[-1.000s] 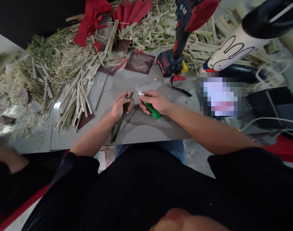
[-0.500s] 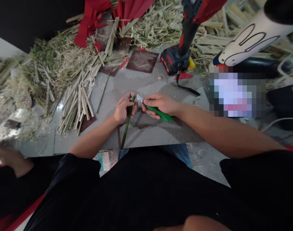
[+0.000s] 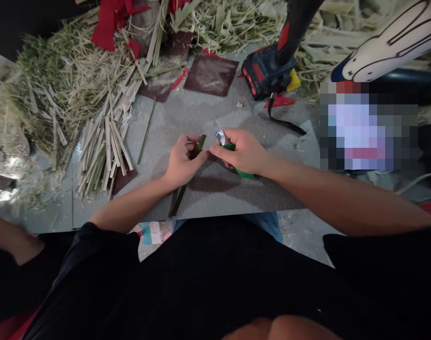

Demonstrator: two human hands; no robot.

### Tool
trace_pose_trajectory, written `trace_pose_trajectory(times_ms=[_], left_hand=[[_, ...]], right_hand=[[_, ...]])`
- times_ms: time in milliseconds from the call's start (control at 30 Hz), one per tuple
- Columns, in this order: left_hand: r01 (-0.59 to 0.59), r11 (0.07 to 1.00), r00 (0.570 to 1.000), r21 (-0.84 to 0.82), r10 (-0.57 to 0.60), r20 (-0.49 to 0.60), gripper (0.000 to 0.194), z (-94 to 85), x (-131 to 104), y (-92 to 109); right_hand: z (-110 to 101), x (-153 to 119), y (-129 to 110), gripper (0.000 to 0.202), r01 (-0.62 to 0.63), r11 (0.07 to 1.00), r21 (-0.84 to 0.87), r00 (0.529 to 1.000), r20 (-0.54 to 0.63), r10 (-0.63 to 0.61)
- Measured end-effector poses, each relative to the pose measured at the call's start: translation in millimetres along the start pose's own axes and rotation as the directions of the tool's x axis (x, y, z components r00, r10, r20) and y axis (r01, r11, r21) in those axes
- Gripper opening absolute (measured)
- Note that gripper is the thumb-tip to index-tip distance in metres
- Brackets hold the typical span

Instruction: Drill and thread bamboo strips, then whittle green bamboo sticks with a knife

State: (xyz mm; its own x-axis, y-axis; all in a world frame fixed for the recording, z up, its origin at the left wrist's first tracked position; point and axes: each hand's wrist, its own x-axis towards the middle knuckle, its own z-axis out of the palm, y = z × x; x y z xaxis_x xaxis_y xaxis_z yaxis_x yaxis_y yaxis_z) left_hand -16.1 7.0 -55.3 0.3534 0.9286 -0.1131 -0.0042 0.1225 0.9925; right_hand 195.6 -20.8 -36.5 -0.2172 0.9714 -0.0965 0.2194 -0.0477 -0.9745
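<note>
My left hand [image 3: 183, 163] is closed around a narrow green bamboo strip [image 3: 180, 199]. The strip slants from above my fingers down to the table's front edge, and its middle is hidden by the hand. A short way to the right, my right hand [image 3: 245, 148] grips a green-handled utility knife [image 3: 243, 174]. The knife's silver head points up past my fingers, apart from the strip. Both hands are over the grey tabletop [image 3: 215, 198], thumbs close to each other.
Left of my hands lies a bundle of split bamboo strips [image 3: 104, 158], with shavings [image 3: 77, 75] behind. Farther back are brown sandpaper sheets [image 3: 212, 75] and a cordless power tool [image 3: 266, 71] with a black strap. A rabbit-print bottle [image 3: 381, 56] leans at right. Another person's arm [image 3: 15, 241] shows at left.
The knife has turned, its blade end swinging up and away from the strip. My left thumb now lies across the strip, pointing right. The view has shifted slightly.
</note>
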Motion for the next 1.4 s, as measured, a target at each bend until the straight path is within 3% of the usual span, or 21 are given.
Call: trace_pose_trajectory(times_ms=[133,300,400,467,533,667,900,1200,1400], left_hand=[[-0.004,0.999,0.996,0.041,0.007,-0.089,0.033,1.2,1,0],[0.033,0.999,0.990,0.039,-0.027,-0.136,0.024,2.0,4,5],[0.071,0.997,0.986,0.024,-0.066,-0.154,0.009,3.5,5,10],[0.094,0.995,0.984,0.040,-0.087,-0.157,0.012,4.5,6,13],[0.096,0.994,0.981,0.055,-0.085,-0.175,0.017,5.0,7,15],[0.071,0.995,0.984,0.069,-0.059,-0.166,0.018,4.8,7,13],[0.046,0.991,0.994,0.127,-0.033,-0.102,0.024,6.5,-3,11],[-0.071,0.968,0.995,0.241,0.086,-0.052,0.024,7.2,-11,4],[-0.055,0.946,0.990,0.319,0.093,-0.105,0.028,3.8,-12,4]], right_hand=[[-4,2,-3,0.033,0.034,0.985,-0.171,0.997,-0.057,-0.045],[-15,6,-3,0.039,0.112,0.898,-0.426,0.961,-0.183,-0.207],[-19,7,-6,0.029,0.114,0.766,-0.633,0.951,-0.154,-0.269],[-17,4,-10,0.022,0.060,0.656,-0.753,0.970,-0.112,-0.217],[-13,-1,-15,0.030,0.022,0.569,-0.822,0.983,-0.086,-0.163],[3,-10,-24,0.041,0.025,0.486,-0.873,0.994,-0.030,-0.105],[19,3,-27,0.038,-0.062,0.436,-0.898,0.997,-0.038,0.064],[8,6,-28,0.053,-0.064,0.501,-0.863,0.998,-0.060,0.024],[20,22,-27,0.056,-0.139,0.451,-0.882,0.990,-0.125,0.062]])
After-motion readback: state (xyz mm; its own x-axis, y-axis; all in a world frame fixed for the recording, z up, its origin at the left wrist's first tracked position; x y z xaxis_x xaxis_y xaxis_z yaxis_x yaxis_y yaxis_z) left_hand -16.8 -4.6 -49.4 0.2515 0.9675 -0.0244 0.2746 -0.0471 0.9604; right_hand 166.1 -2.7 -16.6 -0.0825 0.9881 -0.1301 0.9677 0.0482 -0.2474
